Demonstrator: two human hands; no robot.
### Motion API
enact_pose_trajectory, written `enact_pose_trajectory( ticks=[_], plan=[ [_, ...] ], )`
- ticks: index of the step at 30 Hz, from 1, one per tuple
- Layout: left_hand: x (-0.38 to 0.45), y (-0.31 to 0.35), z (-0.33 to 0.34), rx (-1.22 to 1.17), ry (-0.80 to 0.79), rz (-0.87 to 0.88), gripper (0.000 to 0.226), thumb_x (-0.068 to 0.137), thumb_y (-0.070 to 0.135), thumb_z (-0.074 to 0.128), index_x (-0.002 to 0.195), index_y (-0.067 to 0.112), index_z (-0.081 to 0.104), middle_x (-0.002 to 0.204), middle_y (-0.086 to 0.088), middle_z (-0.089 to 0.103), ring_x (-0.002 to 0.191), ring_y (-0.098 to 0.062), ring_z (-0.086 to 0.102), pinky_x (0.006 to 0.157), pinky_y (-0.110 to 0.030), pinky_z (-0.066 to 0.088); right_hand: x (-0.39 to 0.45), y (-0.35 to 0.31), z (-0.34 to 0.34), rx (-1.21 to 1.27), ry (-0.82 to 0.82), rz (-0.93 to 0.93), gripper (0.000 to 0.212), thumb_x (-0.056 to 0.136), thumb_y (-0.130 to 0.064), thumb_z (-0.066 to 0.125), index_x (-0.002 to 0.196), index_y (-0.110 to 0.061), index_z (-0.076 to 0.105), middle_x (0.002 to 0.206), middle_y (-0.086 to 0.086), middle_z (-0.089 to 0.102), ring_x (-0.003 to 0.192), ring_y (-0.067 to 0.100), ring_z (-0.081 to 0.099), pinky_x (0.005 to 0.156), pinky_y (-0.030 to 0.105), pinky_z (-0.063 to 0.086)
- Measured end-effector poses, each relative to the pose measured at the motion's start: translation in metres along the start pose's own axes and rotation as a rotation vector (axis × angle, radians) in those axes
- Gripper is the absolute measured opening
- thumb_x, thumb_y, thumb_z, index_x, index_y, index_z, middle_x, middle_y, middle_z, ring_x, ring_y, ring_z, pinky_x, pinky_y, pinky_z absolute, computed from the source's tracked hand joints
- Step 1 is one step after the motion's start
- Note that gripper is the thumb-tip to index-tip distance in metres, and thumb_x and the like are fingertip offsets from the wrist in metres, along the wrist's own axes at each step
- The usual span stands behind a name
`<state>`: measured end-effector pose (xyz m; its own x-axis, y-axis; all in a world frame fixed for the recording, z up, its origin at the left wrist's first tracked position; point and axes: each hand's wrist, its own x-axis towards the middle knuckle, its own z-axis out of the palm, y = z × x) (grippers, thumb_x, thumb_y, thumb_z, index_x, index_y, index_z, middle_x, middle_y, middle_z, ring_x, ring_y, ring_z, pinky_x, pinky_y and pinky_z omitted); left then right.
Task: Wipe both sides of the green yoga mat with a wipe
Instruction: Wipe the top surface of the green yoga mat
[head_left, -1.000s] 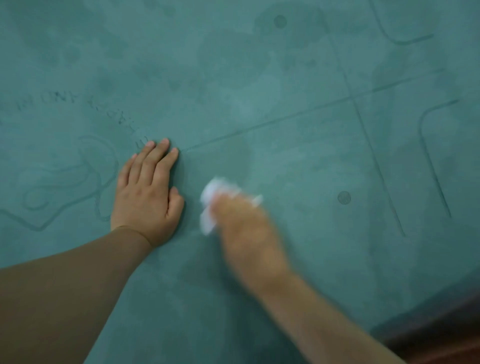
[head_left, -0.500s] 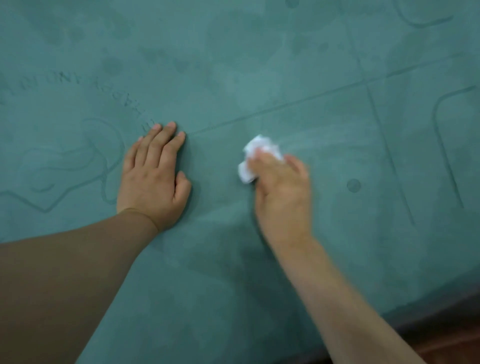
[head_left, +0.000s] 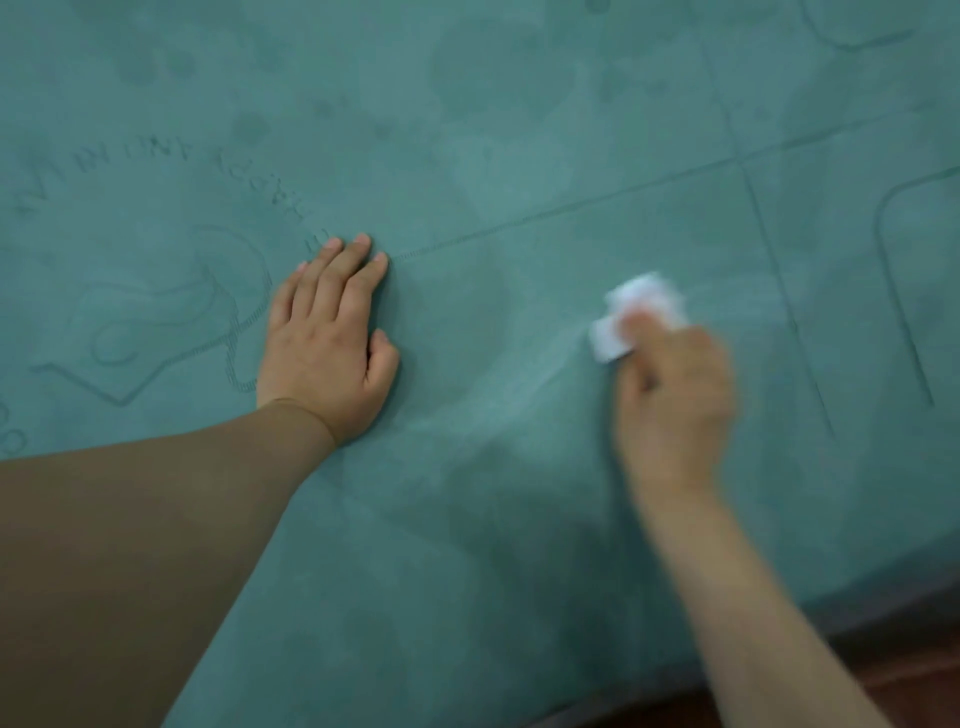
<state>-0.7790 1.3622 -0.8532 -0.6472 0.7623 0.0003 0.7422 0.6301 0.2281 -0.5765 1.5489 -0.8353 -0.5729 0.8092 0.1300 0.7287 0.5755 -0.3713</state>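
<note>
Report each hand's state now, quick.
Left hand: open, flat, fingers straight, pressing on the green yoga mat.
Right hand: closed on the white wipe, blurred, against the mat.

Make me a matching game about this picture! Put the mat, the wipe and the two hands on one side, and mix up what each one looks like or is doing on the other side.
Things:
1. yoga mat
2. wipe
3. left hand
4. right hand

Descriptions:
A. white and crumpled
B. lies flat with straight fingers, pressing down
C. green, with lines and letters pressed into it
D. blurred, fingers curled round something

Right pairs: 1-C, 2-A, 3-B, 4-D
</note>
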Motion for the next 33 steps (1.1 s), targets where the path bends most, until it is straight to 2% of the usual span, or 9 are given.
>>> enact_pose_trajectory(
  ticks=[4,6,8,11,13,20,28,30,33],
  plan=[
    [-0.001,0.0,0.0,-0.006,0.005,0.0,0.065,0.083,0.026,0.04,0.145,0.008,0.042,0.155,-0.009,0.037,0.146,-0.026,0.025,0.121,-0.041,0.015,-0.094,-0.069,0.007,0.266,-0.392,-0.97,0.025,0.098,-0.012,0.048,0.107,-0.014,0.071,0.118,0.003,0.067,0.112,0.02,0.061,0.109,0.034,0.034],
    [-0.001,0.0,0.0,-0.014,0.007,-0.002,0.065,0.082,0.026,0.04,0.145,0.008,0.042,0.155,-0.009,0.037,0.146,-0.026,0.026,0.12,-0.041,0.015,-0.059,-0.031,0.01,0.241,-0.336,-1.043,0.029,0.1,-0.014,0.045,0.107,-0.018,0.072,0.122,-0.001,0.065,0.116,0.015,0.059,0.108,0.037,0.035],
    [0.0,0.001,0.0,-0.021,0.015,0.001,0.065,0.082,0.026,0.04,0.144,0.008,0.043,0.155,-0.009,0.037,0.146,-0.026,0.026,0.121,-0.042,0.016,-0.005,0.024,0.01,0.07,-0.104,-0.746,0.027,0.096,-0.014,0.05,0.113,-0.02,0.07,0.121,-0.001,0.066,0.11,0.02,0.063,0.105,0.037,0.037],
    [-0.001,0.001,-0.001,-0.023,0.024,-0.001,0.064,0.083,0.025,0.04,0.144,0.007,0.043,0.155,-0.009,0.037,0.147,-0.026,0.025,0.12,-0.043,0.016,0.039,0.077,-0.011,-0.064,0.146,0.157,0.032,0.088,-0.018,0.049,0.111,-0.021,0.071,0.108,0.002,0.071,0.093,0.031,0.062,0.103,0.04,0.039],
    [-0.001,0.001,0.0,-0.028,0.028,0.004,0.064,0.082,0.024,0.042,0.144,0.008,0.043,0.154,-0.009,0.038,0.146,-0.027,0.026,0.119,-0.043,0.017,0.025,0.057,-0.008,0.036,0.248,0.361,0.031,0.086,-0.016,0.051,0.109,-0.019,0.072,0.105,0.004,0.071,0.09,0.032,0.061,0.092,0.036,0.045],
    [-0.002,-0.001,0.002,-0.033,0.03,0.001,0.064,0.082,0.024,0.043,0.144,0.009,0.043,0.155,-0.008,0.038,0.146,-0.027,0.027,0.12,-0.044,0.017,-0.12,-0.052,0.007,0.374,-0.476,-0.993,0.028,0.099,-0.016,0.045,0.107,-0.011,0.071,0.122,0.004,0.065,0.115,0.02,0.058,0.11,0.037,0.033],
    [-0.001,-0.001,0.003,-0.035,0.029,0.003,0.063,0.083,0.025,0.042,0.144,0.01,0.042,0.155,-0.007,0.037,0.146,-0.026,0.026,0.12,-0.042,0.017,-0.004,0.071,-0.024,-0.034,0.192,0.375,0.033,0.085,-0.018,0.049,0.11,-0.021,0.071,0.11,0.003,0.07,0.103,0.027,0.063,0.106,0.034,0.038],
    [-0.001,-0.001,0.003,-0.038,0.036,0.003,0.063,0.083,0.024,0.042,0.144,0.01,0.042,0.154,-0.007,0.037,0.146,-0.027,0.027,0.119,-0.042,0.017,-0.05,0.016,-0.001,0.115,0.076,0.082,0.03,0.089,-0.012,0.053,0.111,-0.019,0.071,0.114,0.002,0.069,0.107,0.021,0.062,0.104,0.034,0.041],
    [-0.001,-0.002,0.003,-0.031,0.049,0.004,0.063,0.083,0.024,0.043,0.144,0.01,0.042,0.154,-0.008,0.038,0.145,-0.027,0.028,0.118,-0.042,0.018,-0.139,-0.051,0.01,0.244,-0.303,-0.767,0.033,0.099,-0.011,0.038,0.108,-0.011,0.07,0.116,0.006,0.068,0.112,0.021,0.06,0.114,0.029,0.027]
  ],
)
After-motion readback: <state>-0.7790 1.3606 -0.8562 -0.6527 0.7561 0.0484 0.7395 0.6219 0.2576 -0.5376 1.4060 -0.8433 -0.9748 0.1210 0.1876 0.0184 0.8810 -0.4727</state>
